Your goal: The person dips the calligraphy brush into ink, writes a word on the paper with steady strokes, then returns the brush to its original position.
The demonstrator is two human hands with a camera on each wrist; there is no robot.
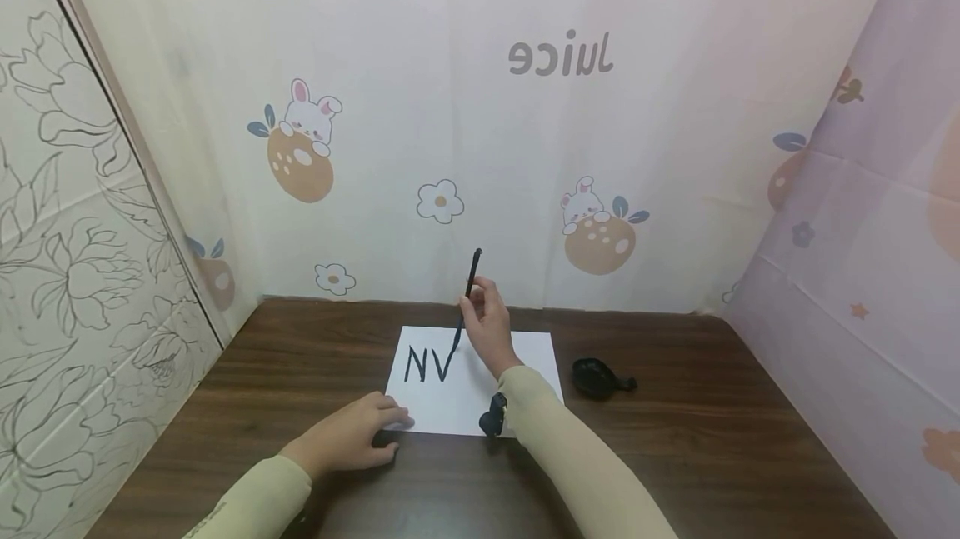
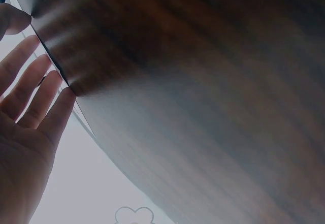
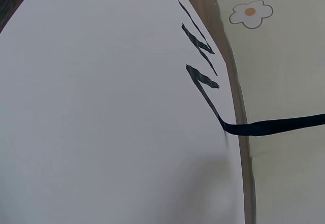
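Note:
A white sheet of paper [image 1: 450, 410] lies on the table, with a black N [image 1: 415, 364] and V [image 1: 442, 366] painted near its left side. My right hand [image 1: 489, 326] pinches a slim black brush [image 1: 472, 268] over the sheet. In the right wrist view the brush [image 3: 277, 126] has its bent tip touching the paper at the upper end of the V's right stroke; the hand itself is outside that view. My left hand [image 1: 356, 435] rests at the paper's lower left corner, its fingers extended. The left wrist view shows this hand [image 2: 30, 127] with fingers spread and fingertips on the tabletop.
A small black dish with a short handle [image 1: 596, 378] stands to the right of the paper. The brown wooden table [image 1: 690, 431] ends at a printed curtain [image 1: 487, 139] behind, with more printed cloth on both sides. A dark wrist device [image 1: 492, 416] sits below the right sleeve.

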